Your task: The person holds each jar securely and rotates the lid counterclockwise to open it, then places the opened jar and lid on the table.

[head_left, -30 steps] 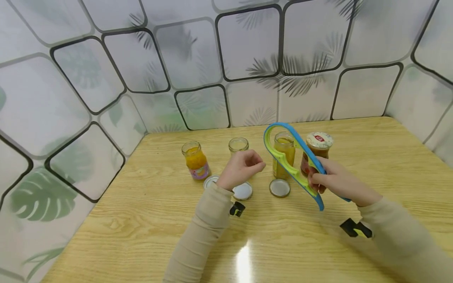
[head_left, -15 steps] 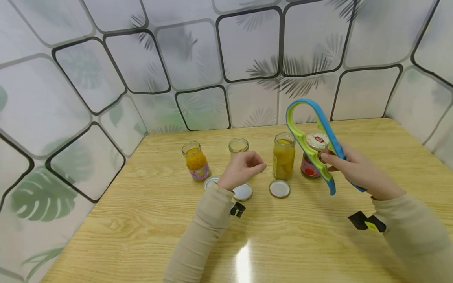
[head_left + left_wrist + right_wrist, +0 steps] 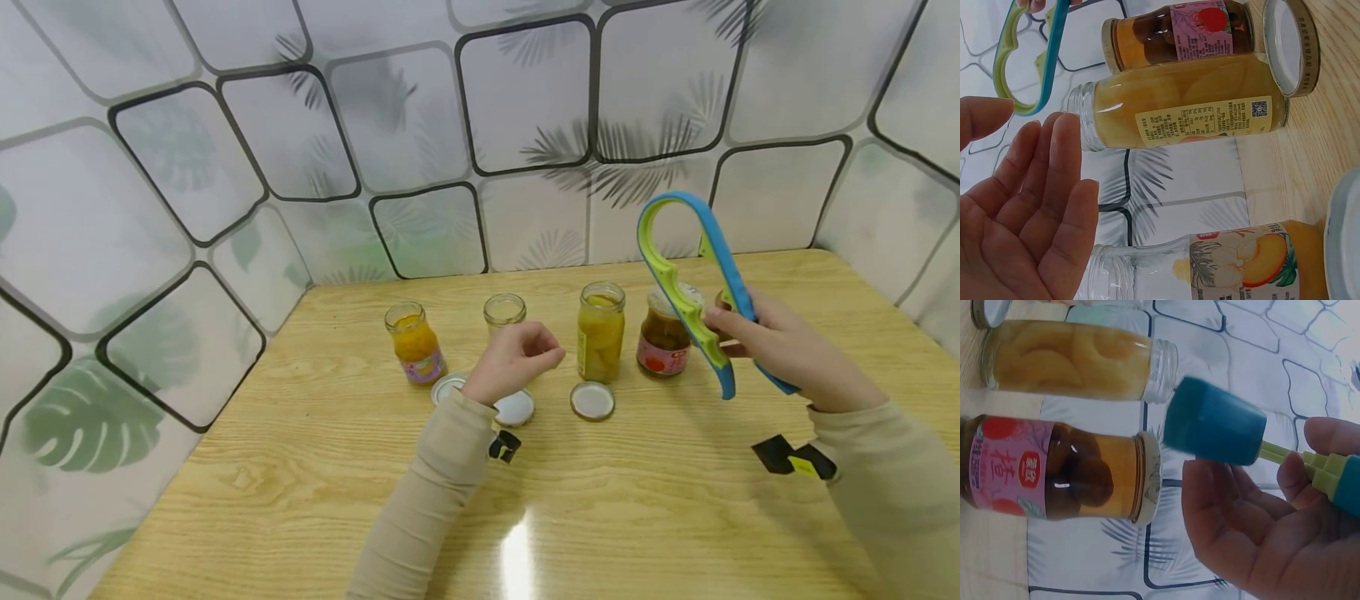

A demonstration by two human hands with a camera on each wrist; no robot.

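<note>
My right hand [image 3: 798, 354] holds a blue and green jar opener [image 3: 722, 250] upright, its looped end up, above and to the right of the lidded jar [image 3: 663, 357] of dark fruit. In the right wrist view, thumb and fingers pinch the opener [image 3: 1210, 425] beside that jar's pale lid [image 3: 1149, 478]. My left hand [image 3: 513, 358] holds nothing; its fingers are loosely bent in the left wrist view. It is nearest to an open glass jar [image 3: 504, 308], whose lower part it hides in the head view. An open jar of yellow fruit slices [image 3: 600, 342] stands between the hands.
Farther left is an open jar of orange fruit [image 3: 417, 343]. Removed lids lie in front of the jars: one lid [image 3: 592, 401] by the yellow jar, two more lids [image 3: 517, 407] beside my left wrist. The wooden table [image 3: 315, 492] meets a patterned wall [image 3: 540, 100] behind.
My right hand has lifted the jar opener up and to the right, away from the yellow jar and past the lidded jar. My left hand has stayed in place.
</note>
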